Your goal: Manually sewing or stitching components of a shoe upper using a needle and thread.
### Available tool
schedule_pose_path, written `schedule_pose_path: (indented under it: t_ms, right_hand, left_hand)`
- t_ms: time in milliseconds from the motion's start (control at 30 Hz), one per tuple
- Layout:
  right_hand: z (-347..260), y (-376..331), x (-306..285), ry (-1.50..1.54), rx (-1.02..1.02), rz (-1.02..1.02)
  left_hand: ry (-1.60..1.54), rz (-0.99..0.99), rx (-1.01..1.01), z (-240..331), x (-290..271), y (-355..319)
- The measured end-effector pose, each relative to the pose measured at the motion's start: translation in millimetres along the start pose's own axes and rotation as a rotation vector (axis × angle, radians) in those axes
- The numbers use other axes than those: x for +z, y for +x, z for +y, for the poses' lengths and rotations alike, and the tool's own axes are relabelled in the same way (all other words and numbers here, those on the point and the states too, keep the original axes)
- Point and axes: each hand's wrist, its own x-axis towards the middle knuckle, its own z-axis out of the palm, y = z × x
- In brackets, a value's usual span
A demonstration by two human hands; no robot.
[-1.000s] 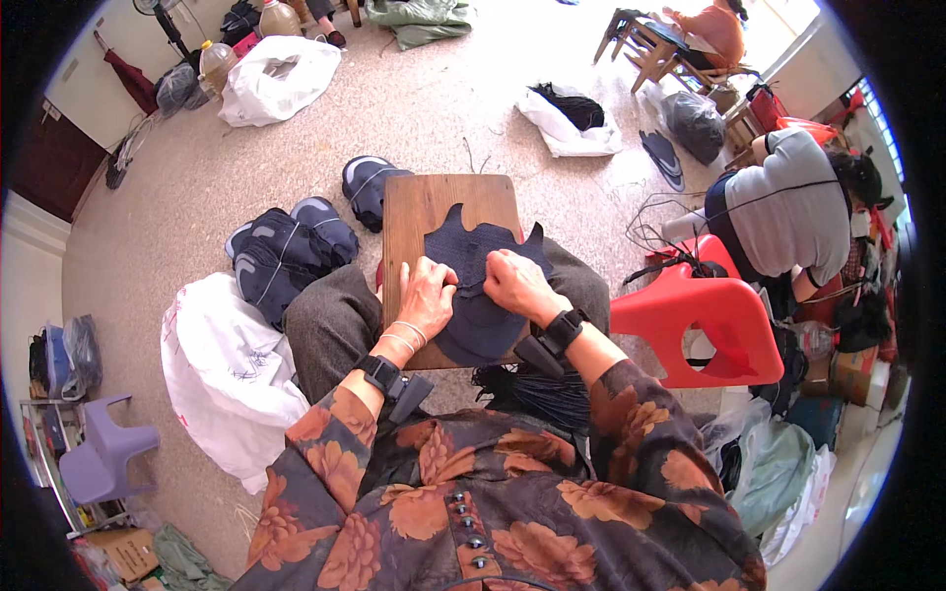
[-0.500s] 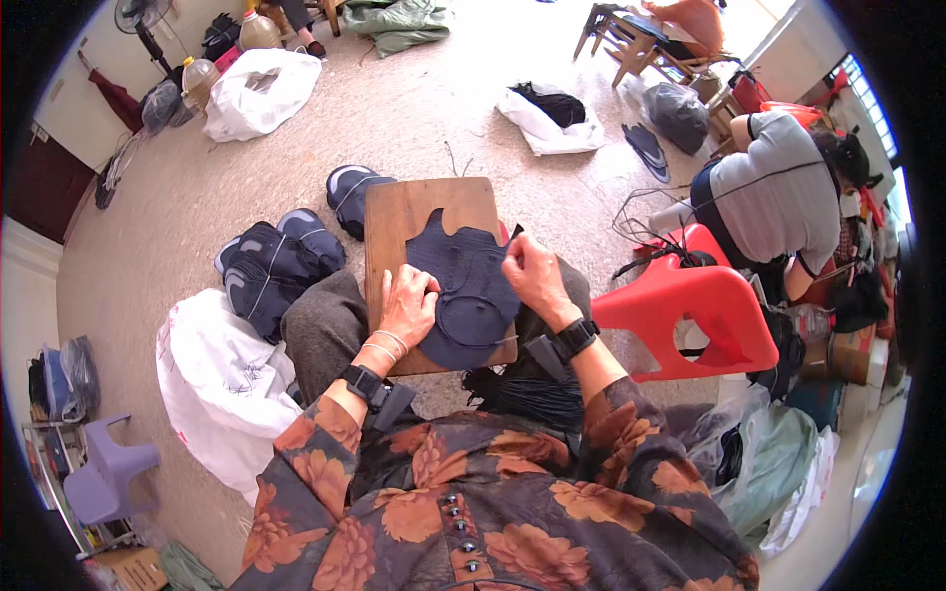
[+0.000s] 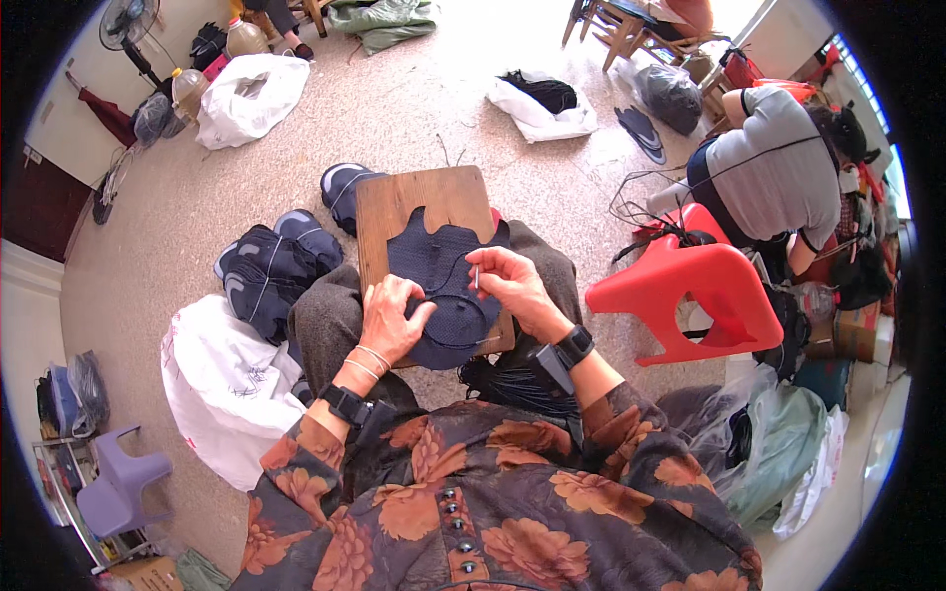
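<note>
A navy mesh shoe upper (image 3: 426, 246) lies flat on a wooden board (image 3: 409, 187) across my lap. Its lower part has a rounded shape with a dark cord curving along it. My left hand (image 3: 388, 320) holds the upper down at its left side, fingers bent and thumb resting on the fabric. Above the right side of the upper, my right hand (image 3: 520, 291) pinches a thin metal needle-like tool (image 3: 477, 278) between thumb and fingers. The tool's lower tip is too small to make out. Dark cords (image 3: 517, 379) hang in a bundle below the board.
Tied bundles of dark shoe pieces (image 3: 268, 281) and a white sack (image 3: 222, 384) lie to the left. On the right stands a red stool (image 3: 680, 286) with dark cords on it. Beyond it, another person (image 3: 769, 163) bends over. Plastic bags (image 3: 778, 443) sit at the lower right.
My right hand has moved left and inward from the upper's right edge, and the metal tool now shows in it. My left thumb has spread away from the fingers.
</note>
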Motion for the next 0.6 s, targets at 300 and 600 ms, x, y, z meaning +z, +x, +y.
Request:
schedule_pose_path:
  t_ms: [300,600]
  right_hand:
    - [-4.7,7.0,1.5,-0.82,-0.611,0.242]
    - [-0.2,11.5,27.6,-0.198,-0.193,0.116]
  left_hand:
    - [0.268,-0.037,0.059,3.5,5.9,-0.8]
    - [-0.499,-0.029,-0.239,34.1,-4.9,28.2]
